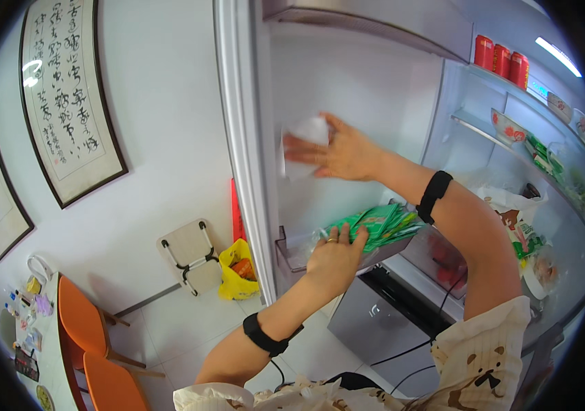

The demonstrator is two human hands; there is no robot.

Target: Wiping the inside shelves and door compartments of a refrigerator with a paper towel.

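An opened refrigerator door fills the middle, its pale inner panel (354,82) facing me. My right hand (341,151), blurred, presses a white cloth or paper wipe (310,131) against this panel with spread fingers. Lower down, my left hand (336,257) rests on several green packets (374,221) in the door bin (385,251); its fingertips touch them, and whether it grips any cannot be told. A ring is on one finger of that hand. Clear plastic lies beside the packets. Both forearms wear black straps.
Fridge shelves at right hold red cans (501,60), a patterned bowl (508,127) and bagged food (523,231). A lower grey drawer front (379,318) and black cables are below. Left of the door are a yellow bag (237,272), a folded stool (187,254), orange chairs (84,313) and a table.
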